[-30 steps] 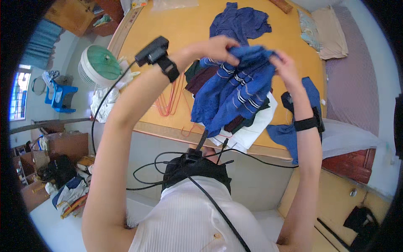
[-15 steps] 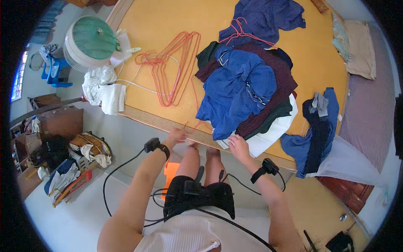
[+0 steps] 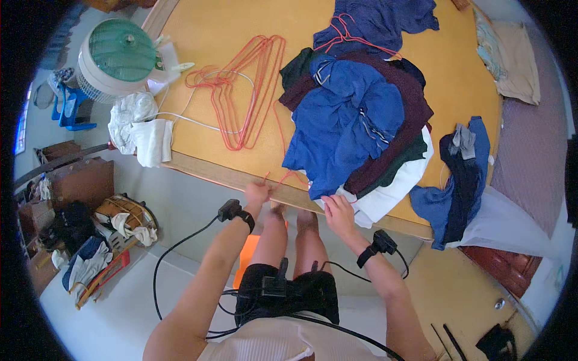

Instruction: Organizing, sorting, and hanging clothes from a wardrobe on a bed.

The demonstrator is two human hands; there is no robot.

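Note:
My left hand [image 3: 257,192] is closed at the table's front edge on a thin red wire hanger [image 3: 291,174], whose hook end pokes up beside my fingers. The rest of that hanger runs toward the clothes and is partly hidden. My right hand [image 3: 339,213] pinches the lower edge of a crumpled blue garment [image 3: 343,120] on top of the pile. Under it lie a dark maroon garment [image 3: 415,108], a dark green one [image 3: 400,162] and a white one [image 3: 391,195]. What lies beneath my right fingertips is partly hidden.
Several red wire hangers [image 3: 241,90] lie left of the pile on the yellow table [image 3: 198,132]. A green-and-white fan [image 3: 120,54] and white cloths [image 3: 150,141] are at the left. More dark clothes [image 3: 463,180] hang at the right edge; a navy garment [image 3: 385,24] with hangers lies behind.
My right hand has moved slightly left and up onto the blue garment's edge, its fingers closing there. My left hand stays by the hanger's hook. The whole view has shifted a little.

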